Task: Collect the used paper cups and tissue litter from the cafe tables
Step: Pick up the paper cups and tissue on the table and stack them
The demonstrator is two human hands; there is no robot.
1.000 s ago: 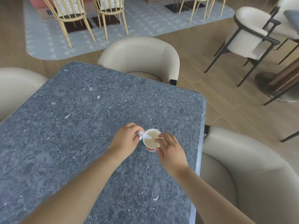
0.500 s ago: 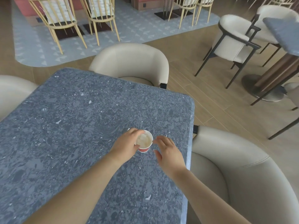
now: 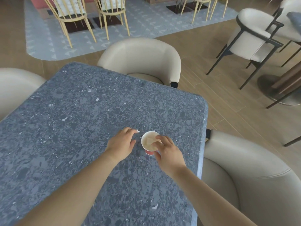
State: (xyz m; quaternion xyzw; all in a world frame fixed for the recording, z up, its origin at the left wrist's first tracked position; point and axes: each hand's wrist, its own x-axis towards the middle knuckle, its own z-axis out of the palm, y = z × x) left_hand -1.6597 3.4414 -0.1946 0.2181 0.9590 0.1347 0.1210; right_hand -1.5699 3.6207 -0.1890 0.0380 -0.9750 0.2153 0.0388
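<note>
Left hand (image 3: 121, 144) moved off paper cup (image 3: 149, 142), right hand (image 3: 168, 152) grip on rim

- No text, label, brand, number or sign could be read anywhere in the head view.
</note>
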